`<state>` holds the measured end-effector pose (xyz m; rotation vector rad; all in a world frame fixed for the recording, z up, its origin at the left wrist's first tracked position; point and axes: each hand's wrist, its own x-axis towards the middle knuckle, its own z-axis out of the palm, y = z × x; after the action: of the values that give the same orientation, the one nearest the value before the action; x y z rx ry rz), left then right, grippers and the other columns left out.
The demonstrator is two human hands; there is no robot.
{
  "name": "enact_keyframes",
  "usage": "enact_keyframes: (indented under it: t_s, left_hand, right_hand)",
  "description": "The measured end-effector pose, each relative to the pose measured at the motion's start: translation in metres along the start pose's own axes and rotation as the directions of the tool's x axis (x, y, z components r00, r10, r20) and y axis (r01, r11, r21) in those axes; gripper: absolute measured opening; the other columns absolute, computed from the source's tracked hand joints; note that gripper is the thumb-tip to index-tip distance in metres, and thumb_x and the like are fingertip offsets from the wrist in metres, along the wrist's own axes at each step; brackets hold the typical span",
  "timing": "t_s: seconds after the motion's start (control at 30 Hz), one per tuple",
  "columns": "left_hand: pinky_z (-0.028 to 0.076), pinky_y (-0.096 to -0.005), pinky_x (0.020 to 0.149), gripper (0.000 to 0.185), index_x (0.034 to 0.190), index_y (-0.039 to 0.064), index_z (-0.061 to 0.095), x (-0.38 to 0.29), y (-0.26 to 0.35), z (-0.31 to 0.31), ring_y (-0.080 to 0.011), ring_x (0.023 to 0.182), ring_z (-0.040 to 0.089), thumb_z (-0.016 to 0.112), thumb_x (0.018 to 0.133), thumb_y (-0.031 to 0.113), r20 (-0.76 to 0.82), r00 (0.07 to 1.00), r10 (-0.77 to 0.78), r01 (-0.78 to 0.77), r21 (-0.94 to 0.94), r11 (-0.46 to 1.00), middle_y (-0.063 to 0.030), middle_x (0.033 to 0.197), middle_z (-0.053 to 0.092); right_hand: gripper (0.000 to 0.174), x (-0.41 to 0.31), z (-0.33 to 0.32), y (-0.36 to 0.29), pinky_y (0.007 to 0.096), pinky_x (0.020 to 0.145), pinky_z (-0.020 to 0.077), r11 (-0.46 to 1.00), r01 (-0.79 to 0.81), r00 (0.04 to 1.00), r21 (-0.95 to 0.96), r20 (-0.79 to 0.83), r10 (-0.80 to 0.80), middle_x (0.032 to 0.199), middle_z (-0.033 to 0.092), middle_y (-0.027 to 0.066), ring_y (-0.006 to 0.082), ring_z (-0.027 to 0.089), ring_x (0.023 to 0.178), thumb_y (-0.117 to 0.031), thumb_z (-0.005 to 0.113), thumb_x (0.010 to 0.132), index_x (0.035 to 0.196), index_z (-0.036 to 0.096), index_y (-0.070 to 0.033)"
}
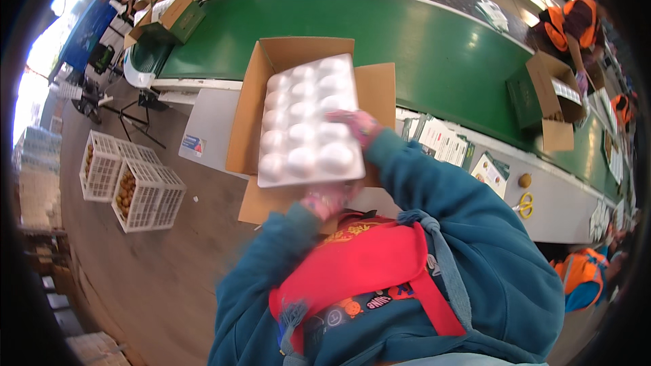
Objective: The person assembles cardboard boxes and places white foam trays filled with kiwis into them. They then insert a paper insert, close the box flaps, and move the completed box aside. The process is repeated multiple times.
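A white moulded tray [305,122] with rows of rounded domes is held tilted over an open cardboard carton [243,127], hiding most of its inside. My right hand [358,124], in a pink patterned glove, grips the tray's right edge with fingers lying over the domes. At the near edge, my left hand [328,201], in a similar glove, holds the tray from below; it is blurred and partly covered by it. The carton's flaps are spread, and it stands at the near side of a green conveyor belt [432,51].
Printed leaflets [440,140], a brown round fruit [525,180] and yellow-handled scissors [525,205] lie on the grey bench [554,218] to the right. White crates [152,198] of fruit stand on the floor at left. Other people work beside open cartons [546,96] along the belt.
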<state>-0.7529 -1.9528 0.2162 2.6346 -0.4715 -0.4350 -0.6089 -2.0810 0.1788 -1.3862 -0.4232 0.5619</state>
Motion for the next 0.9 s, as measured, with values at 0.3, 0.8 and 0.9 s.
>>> enact_keyframes:
  t_s: [0.3, 0.8, 0.9]
  left_hand:
    - [0.035, -0.0373, 0.098, 0.062, 0.136, 0.006, 0.034, -0.006, -0.028, -0.093, -0.0374, 0.122, 0.039, 0.06, 0.082, 0.023, -0.359, 0.916, 0.18, -0.118, 0.187, 0.975, -0.0236, 0.135, 0.037]
    - [0.003, -0.0645, 0.1, 0.104, 0.144, 0.014, 0.011, 0.05, -0.049, -0.035, -0.0409, 0.134, 0.01, 0.058, 0.067, 0.066, -0.092, 0.947, -0.307, 0.313, 0.463, 0.829, -0.0208, 0.148, 0.006]
    - [0.003, -0.0646, 0.099, 0.104, 0.144, 0.015, 0.011, 0.048, -0.055, -0.033, -0.04, 0.135, 0.008, 0.057, 0.067, 0.066, -0.104, 0.947, -0.305, 0.317, 0.465, 0.827, -0.0209, 0.148, 0.006]
  right_hand:
    - [0.055, 0.061, 0.063, 0.014, 0.032, 0.085, 0.0475, 0.659, -0.67, 0.703, -0.342, -0.576, 0.416, 0.103, 0.063, 0.0146, 0.026, 0.06, 0.097, -0.038, 0.075, 0.058, 0.1, 0.064, -0.003]
    - [0.055, -0.156, -0.1, 0.038, 0.036, 0.103, 0.0325, 0.478, -0.727, 0.569, -0.493, -0.822, 0.016, 0.12, 0.054, 0.0181, 0.0286, 0.043, 0.12, -0.034, 0.065, 0.073, 0.119, 0.054, -0.005]
    - [0.071, -0.126, -0.09, 0.031, 0.0431, 0.106, 0.0258, 0.216, -0.832, 0.551, -0.511, -0.808, 0.21, 0.134, 0.041, 0.0152, 0.0313, 0.029, 0.131, -0.041, 0.069, 0.066, 0.127, 0.047, -0.011]
